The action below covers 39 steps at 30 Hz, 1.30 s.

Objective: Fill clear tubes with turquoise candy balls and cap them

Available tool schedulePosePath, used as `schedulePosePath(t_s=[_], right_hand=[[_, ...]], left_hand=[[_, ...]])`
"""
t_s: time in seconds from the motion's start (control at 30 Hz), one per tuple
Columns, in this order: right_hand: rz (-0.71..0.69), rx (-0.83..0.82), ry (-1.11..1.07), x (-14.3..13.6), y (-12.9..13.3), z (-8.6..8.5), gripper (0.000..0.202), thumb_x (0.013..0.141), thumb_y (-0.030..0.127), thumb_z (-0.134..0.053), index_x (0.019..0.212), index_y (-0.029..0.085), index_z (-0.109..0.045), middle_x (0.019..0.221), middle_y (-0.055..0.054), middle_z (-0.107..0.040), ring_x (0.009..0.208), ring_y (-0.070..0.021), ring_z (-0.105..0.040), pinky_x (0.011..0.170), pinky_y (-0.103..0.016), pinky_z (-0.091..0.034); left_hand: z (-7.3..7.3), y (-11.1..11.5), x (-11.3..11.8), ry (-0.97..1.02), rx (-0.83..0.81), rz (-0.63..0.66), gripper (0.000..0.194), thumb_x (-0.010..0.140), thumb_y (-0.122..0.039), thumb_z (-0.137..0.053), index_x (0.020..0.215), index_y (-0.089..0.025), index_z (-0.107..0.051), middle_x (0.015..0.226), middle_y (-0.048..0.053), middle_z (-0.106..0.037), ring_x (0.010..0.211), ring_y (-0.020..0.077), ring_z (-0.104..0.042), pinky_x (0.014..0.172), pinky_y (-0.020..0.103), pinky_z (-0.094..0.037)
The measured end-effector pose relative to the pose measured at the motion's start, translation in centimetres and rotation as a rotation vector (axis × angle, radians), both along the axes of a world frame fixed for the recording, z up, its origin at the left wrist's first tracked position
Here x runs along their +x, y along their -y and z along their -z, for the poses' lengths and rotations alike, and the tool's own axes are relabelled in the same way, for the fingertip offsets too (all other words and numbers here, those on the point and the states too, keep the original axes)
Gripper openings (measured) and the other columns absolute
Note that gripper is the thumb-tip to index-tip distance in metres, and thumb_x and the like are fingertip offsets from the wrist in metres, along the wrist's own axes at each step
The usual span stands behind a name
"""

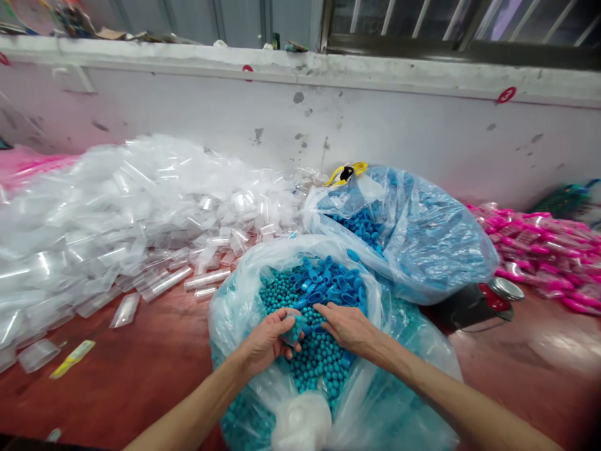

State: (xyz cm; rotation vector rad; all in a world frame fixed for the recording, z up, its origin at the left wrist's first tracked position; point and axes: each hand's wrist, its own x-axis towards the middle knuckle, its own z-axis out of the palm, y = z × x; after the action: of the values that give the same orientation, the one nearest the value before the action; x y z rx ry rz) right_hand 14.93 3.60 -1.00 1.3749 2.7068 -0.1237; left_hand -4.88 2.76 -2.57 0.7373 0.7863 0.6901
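My left hand [270, 338] is closed around a small, clear plastic piece [293, 328] that looks teal, held above the beads; whether beads are inside it I cannot tell. Just to the right, my right hand [346, 326] reaches over the pile with its fingers bent downward and apart, close to a blue piece at their tips. Under both hands lie many small round teal beads [322, 360] in a large clear plastic bag [239, 288] with its mouth folded wide. Blue spoon-shaped plastic pieces [335, 282] are heaped on the beads at the far side.
A second bag [436, 232] with blue pieces lies behind. Clear plastic tubes [154, 207] form a large heap at left. Pink packed items [544, 250] and a dark container [469, 307] sit at right. A yellow strip [72, 359] lies on the red table [141, 357].
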Motion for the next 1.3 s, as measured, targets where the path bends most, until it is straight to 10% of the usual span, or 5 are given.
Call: schedulePosePath(t_s=[0.23,0.63,0.8,1.0,1.3], right_hand=[[0.060,-0.059,-0.018,-1.3,-0.1,0.0,0.012,0.082,0.019,-0.047,0.091,0.020,-0.055,0.084,-0.005,-0.060,0.071,-0.0171,-0.059,0.055,-0.023,-0.039],[0.357,-0.842,-1.263,-1.3,-0.2,0.1,0.027,0.067,0.032,-0.061,0.089,0.017,-0.054,0.066,0.004,-0.056,0.047,-0.0074,-0.045,0.047,-0.021,-0.038],[0.350,-0.697,-1.339,-1.4,0.1,-1.1,0.021,0.070,0.035,-0.061,0.079,0.019,-0.051,0.066,0.004,-0.055,0.062,-0.0110,-0.052,0.060,-0.025,-0.043],[0.150,-0.203,-0.855,-1.6,1.4,-1.1,0.027,0.085,0.024,-0.041,0.107,0.018,-0.054,0.093,-0.006,-0.060,0.086,-0.0168,-0.053,0.080,-0.032,-0.042],[0.310,-0.284,-0.940,-1.9,1.9,-1.2,0.026,0.086,0.024,-0.038,0.097,0.019,-0.061,0.064,0.002,-0.056,0.052,-0.0100,-0.050,0.051,-0.021,-0.042]], left_hand=[[0.3,0.1,0.5,-0.185,0.132,-0.103,0.031,0.070,-0.038,-0.060,0.092,-0.018,-0.050,0.067,-0.004,-0.052,0.046,0.0065,-0.053,0.036,0.015,-0.033],[0.0,0.5,0.6,0.087,0.065,0.015,0.033,0.071,-0.039,-0.060,0.092,-0.019,-0.046,0.064,-0.004,-0.053,0.045,0.0092,-0.056,0.034,0.015,-0.033],[-1.1,0.4,1.0,-0.085,0.179,-0.012,0.032,0.073,-0.043,-0.056,0.091,-0.019,-0.046,0.071,-0.002,-0.056,0.048,0.0092,-0.057,0.037,0.016,-0.036],[-1.0,1.1,1.9,-0.278,0.288,-0.063,0.029,0.072,-0.042,-0.055,0.086,-0.017,-0.047,0.060,-0.005,-0.052,0.044,0.0090,-0.054,0.037,0.017,-0.036],[-1.4,1.9,2.6,-0.209,0.206,-0.139,0.053,0.070,-0.035,-0.059,0.115,-0.017,-0.039,0.062,-0.005,-0.053,0.041,0.0086,-0.052,0.036,0.018,-0.036]])
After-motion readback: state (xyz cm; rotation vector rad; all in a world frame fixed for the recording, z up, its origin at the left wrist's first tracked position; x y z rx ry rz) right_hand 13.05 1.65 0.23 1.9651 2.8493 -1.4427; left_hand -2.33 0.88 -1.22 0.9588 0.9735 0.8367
